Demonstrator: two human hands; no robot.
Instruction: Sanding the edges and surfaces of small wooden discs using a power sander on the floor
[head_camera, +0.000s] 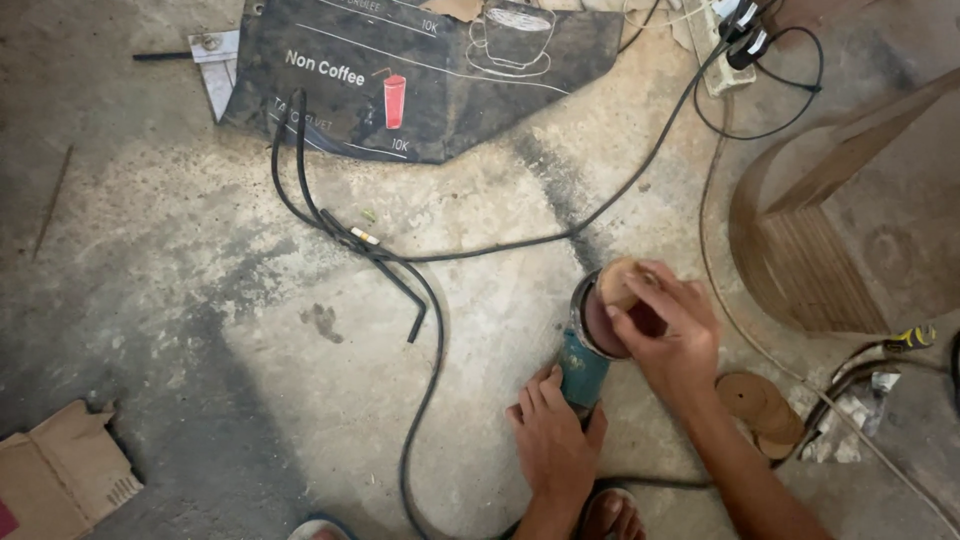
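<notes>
Grinder (583, 362) in left hand (552, 440), right hand (668, 330) on disc (617, 283) (floor (200, 300) open leftward).

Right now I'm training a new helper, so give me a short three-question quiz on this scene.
1. True or false: the left hand rests on the grinder.
2. What does the right hand pinch? A) a round disc B) a screwdriver C) a cable
3. The stack of spare discs lies on the ____.

Key: 1 true; 2 A; 3 floor.
</notes>
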